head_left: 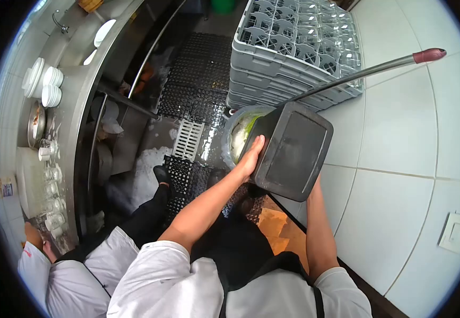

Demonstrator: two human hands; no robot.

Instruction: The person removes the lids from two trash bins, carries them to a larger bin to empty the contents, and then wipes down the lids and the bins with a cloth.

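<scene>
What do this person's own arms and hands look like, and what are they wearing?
Both arms are bare from the upper arm down, with short white sleeves ending above the elbows. The left hand has no glove, ring or watch showing. The right hand is hidden behind the dark bin. A dark apron with straps covers the white shirt.

Dark grey dustpan point(293, 151), red-tipped handle point(428, 54)
</scene>
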